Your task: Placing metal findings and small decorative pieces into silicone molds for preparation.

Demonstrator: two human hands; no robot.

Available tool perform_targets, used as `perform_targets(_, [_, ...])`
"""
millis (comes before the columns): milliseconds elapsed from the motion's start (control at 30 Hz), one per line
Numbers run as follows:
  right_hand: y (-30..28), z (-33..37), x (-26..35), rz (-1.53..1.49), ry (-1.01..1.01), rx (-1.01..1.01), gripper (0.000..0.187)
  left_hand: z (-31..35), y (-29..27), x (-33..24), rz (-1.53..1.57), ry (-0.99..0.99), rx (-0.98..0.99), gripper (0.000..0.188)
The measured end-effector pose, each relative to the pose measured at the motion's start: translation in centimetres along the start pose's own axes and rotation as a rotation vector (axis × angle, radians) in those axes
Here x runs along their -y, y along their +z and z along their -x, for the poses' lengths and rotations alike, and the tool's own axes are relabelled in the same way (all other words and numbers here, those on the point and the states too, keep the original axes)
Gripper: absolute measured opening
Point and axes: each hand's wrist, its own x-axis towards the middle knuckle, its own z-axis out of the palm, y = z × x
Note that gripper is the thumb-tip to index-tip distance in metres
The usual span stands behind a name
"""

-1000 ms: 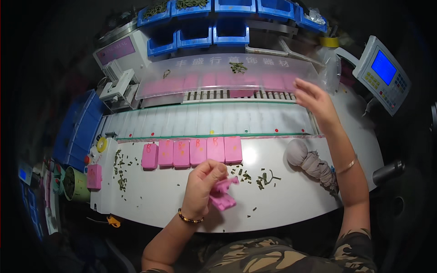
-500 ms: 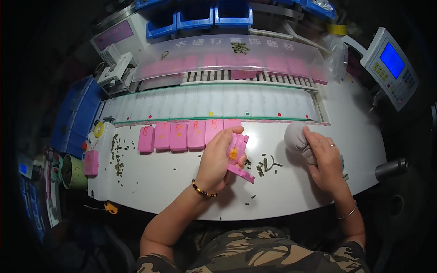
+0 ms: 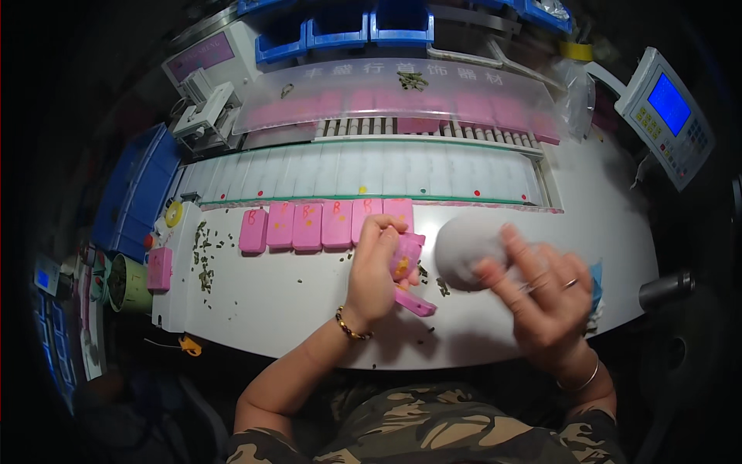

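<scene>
My left hand (image 3: 371,276) is closed round a pink rubber mold (image 3: 409,249) that is parted, its lower flap hanging open below my fingers. A yellow patch marks its inner face. My right hand (image 3: 546,300), blurred by motion, grips a round, pale grey cloth pouch (image 3: 467,252) by its gathered end. The pouch hangs just right of the mold, with a small gap between them. Behind my left hand stands a row of pink mold blocks (image 3: 307,226) with red marks. Small dark green pieces (image 3: 443,287) lie below the pouch, which partly covers them.
More green bits (image 3: 203,267) are scattered at the table's left, near a single pink block (image 3: 159,268). A green-edged white tray strip (image 3: 340,172) runs behind the molds. Blue bins (image 3: 338,29) line the back. A control panel (image 3: 668,110) rises at right, above a dark cylinder (image 3: 666,291).
My right hand has swung the cloth pouch leftward, close to the mold. My left hand still holds the parted mold, turned slightly. The whole view has shifted a little.
</scene>
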Motion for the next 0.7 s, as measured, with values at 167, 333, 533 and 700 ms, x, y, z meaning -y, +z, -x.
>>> perform_targets(167, [0.4,1.1,2.2,-0.133,-0.134,0.194,0.045,-1.5,-0.9,3.6,-0.406,0.643,0.064,0.021])
perform_targets(333, [0.3,1.9,0.0,-0.013,-0.044,0.291,0.047,-0.5,-0.2,0.6,-0.109,0.190,0.054,0.020])
perform_targets(533, [2.1,6.0,-4.2,0.073,0.157,0.427,0.044,-1.5,-2.0,-0.3,0.412,0.034,0.086,0.037])
perform_targets(700, [2.8,3.6,-3.3,-0.124,0.258,0.419,0.053,-0.4,-1.2,0.9,0.289,-0.053,0.118,0.034])
